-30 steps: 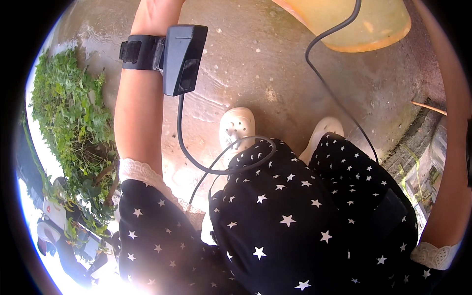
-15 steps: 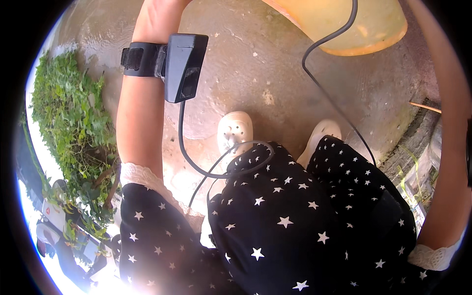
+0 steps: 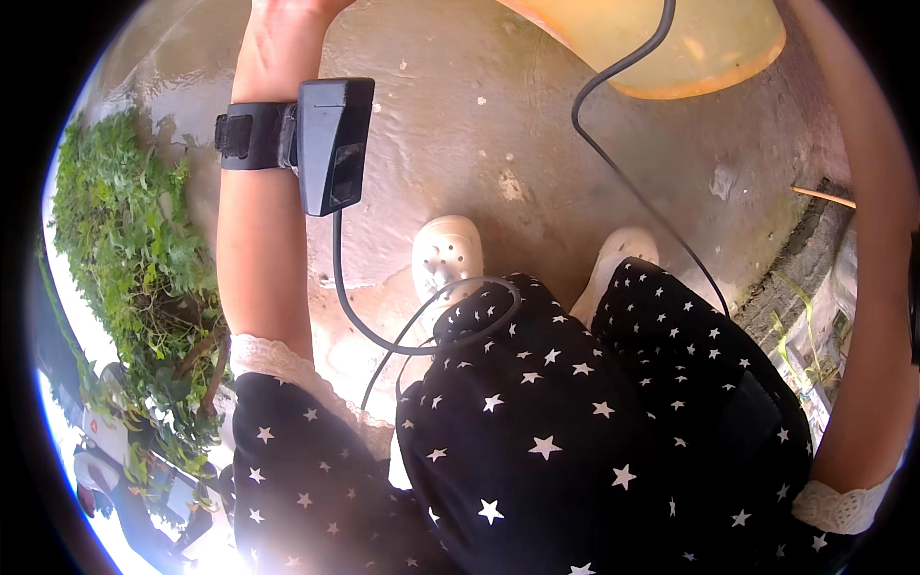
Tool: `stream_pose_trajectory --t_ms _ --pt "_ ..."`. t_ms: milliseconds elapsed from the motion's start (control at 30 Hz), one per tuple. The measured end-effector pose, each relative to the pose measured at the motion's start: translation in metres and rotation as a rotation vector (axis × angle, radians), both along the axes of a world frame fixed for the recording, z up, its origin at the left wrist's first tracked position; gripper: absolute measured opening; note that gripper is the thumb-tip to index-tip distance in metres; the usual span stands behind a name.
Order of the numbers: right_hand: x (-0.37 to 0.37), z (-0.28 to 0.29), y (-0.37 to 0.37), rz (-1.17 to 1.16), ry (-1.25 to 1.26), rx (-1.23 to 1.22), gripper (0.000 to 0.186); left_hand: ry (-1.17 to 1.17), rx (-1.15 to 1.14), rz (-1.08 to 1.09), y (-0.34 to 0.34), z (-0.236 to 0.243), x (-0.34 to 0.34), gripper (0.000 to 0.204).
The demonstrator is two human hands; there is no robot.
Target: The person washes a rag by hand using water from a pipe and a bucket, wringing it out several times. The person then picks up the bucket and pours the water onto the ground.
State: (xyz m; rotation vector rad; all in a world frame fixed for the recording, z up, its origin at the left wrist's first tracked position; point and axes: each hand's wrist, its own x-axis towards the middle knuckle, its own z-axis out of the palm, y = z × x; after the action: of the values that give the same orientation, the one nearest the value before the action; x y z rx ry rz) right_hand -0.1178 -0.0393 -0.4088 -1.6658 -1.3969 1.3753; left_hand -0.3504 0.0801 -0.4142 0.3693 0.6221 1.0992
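Observation:
My left forearm reaches up the left side, and only the heel of my left hand (image 3: 299,6) shows at the top edge. Its fingers are cut off, so what they touch is hidden. A black box-shaped device (image 3: 333,144) is strapped round this wrist with a black band (image 3: 257,136), and a dark cable (image 3: 342,287) loops down from it. My right forearm (image 3: 877,287) runs up the right rim; the hand itself lies outside the picture. Between the arms at the top is part of a translucent yellow plastic vessel (image 3: 728,62), its rounded edge showing, with another stretch of cable across it.
Wet concrete floor (image 3: 537,163) lies beneath me. I wear pale clogs (image 3: 448,254) and black star-patterned clothing (image 3: 575,431). Leafy green plants (image 3: 120,220) grow at the left. On the right are a rough ledge (image 3: 795,259) and a thin stick (image 3: 824,196). Parked vehicles appear blurred at lower left.
My left wrist and its device have shifted slightly left and down in the picture, and slightly more of the hand shows. The yellow vessel sits a little higher and further left.

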Motion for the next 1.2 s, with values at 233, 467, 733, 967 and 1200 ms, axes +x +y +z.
stream_pose_trajectory --t_ms 233,467,733,967,1200 --pt "0.003 -0.009 -0.008 -0.022 0.010 -0.034 0.019 0.032 0.144 -0.028 0.003 -0.005 -0.005 0.019" --pt "0.005 -0.016 -0.014 -0.046 0.020 -0.058 0.019 0.072 0.110 -0.043 0.008 -0.008 -0.010 0.022" --pt "0.009 -0.026 -0.021 -0.074 0.014 -0.095 0.018 0.115 0.040 -0.003 0.001 -0.014 -0.006 0.023" --pt "0.010 -0.032 -0.021 -0.088 0.009 -0.117 0.018 -0.028 0.082 -0.107 0.007 -0.035 -0.019 0.023" --pt "0.005 -0.033 -0.012 -0.091 0.025 -0.108 0.017 0.072 -0.027 -0.054 0.014 -0.040 -0.032 0.022"
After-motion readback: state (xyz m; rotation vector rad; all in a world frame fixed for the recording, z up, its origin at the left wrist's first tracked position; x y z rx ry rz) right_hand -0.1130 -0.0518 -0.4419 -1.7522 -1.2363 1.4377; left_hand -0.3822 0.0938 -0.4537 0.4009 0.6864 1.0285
